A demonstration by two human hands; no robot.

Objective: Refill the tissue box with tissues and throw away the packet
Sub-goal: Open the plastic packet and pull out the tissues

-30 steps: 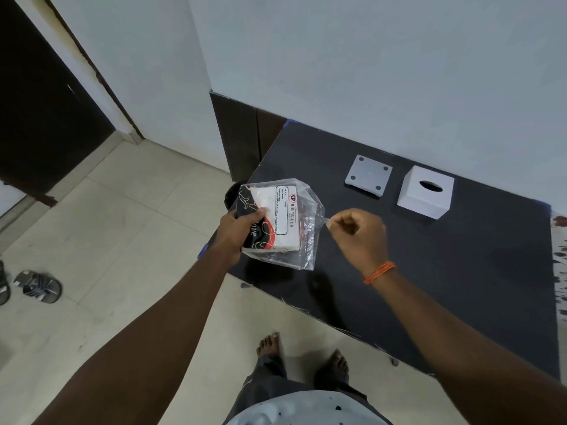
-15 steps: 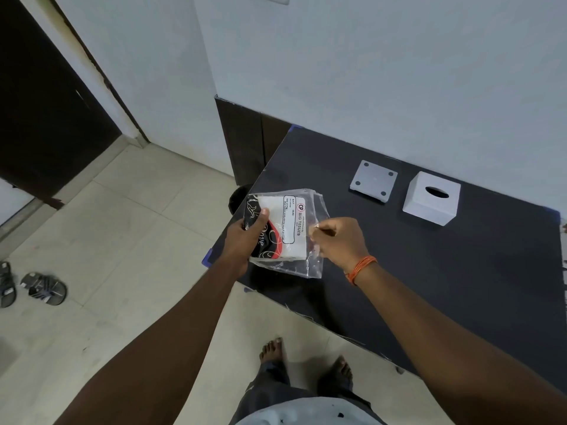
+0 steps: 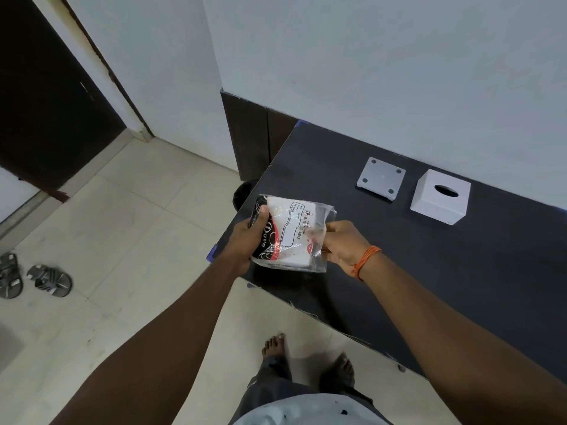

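Note:
A clear plastic tissue packet [image 3: 291,233] with white tissues and a black-and-red print is held above the near left corner of the black table [image 3: 460,286]. My left hand [image 3: 245,240] grips its left end, thumb on top. My right hand [image 3: 343,243] holds its right end, with the fingers partly hidden behind the loose plastic. The white cube tissue box [image 3: 440,196], oval slot on top, stands at the back of the table. Its square grey base plate [image 3: 381,177] lies flat just left of it, with a dark pad at each corner.
A dark bin [image 3: 244,194] shows on the floor just beyond the table's left edge. A pair of grey sandals [image 3: 33,279] lies on the tiled floor at far left. A dark door [image 3: 46,118] is at upper left. My bare feet [image 3: 306,360] stand by the table's front edge.
My right hand moved left from pinching the packet's loose edge to closing on its right end. The packet now lies flatter between both hands.

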